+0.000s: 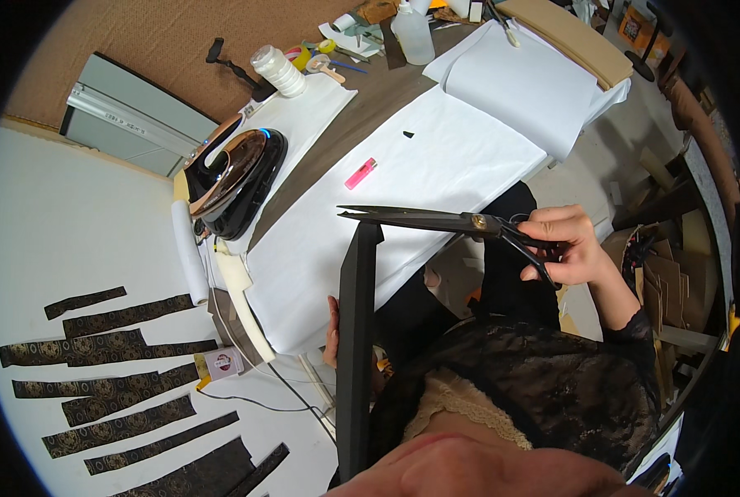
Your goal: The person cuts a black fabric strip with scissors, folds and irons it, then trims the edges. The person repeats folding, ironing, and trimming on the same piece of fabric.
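My right hand (564, 244) grips a large pair of black scissors (440, 219) by the handles, the blades pointing left and slightly parted. Right beneath the blades is the upper end of a long, stiff-looking black strip (356, 323). My left hand (332, 333) holds this strip upright from behind; only some fingers show past its left edge, and the rest is hidden. Whether the blades touch the strip's end, I cannot tell. On the white-covered table (303, 286) beyond lie a pink lighter (360, 174) and a small black scrap (408, 134).
A black and copper iron (239, 182) stands at the table's left, its cord trailing down. Several dark patterned fabric strips (121, 344) lie on the white surface further left. White paper (519, 91), a spray bottle (413, 35) and a white bottle (279, 71) are at the back.
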A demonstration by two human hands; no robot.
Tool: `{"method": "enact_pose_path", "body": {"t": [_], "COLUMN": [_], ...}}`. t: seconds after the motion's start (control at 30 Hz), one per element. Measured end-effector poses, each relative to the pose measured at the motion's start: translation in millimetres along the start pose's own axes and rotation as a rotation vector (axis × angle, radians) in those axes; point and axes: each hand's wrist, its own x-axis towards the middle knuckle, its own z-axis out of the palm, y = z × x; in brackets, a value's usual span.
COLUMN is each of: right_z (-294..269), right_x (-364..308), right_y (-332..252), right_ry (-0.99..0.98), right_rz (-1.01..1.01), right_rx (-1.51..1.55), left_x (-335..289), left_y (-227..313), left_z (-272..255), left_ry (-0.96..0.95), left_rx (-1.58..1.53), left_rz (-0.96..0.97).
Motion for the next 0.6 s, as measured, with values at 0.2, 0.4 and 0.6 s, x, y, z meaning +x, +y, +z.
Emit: {"method": "enact_pose_path", "body": {"t": [0.2,0.4,0.6], "right_z": [0.9,9.1,24.1], "right_x": [-1.4,0.8,9.3], "right_y": [4.3,11.4,63.6], "right_ry": [0.041,0.198,0.285], "right_rz": [0.027,0.188,0.087], "right_rx": [0.032,0.151,-0.577], "left_x": [4.1,-0.1,-34.6], "left_y": [2.6,24.1,-11.3], "left_z": [10.3,34.8,8.5], "left_ry": [-0.017,0.127,0.375], "left_rx": [0.015,0.163,0.152], "left_rz": [0.039,-0.22,-0.253]}}
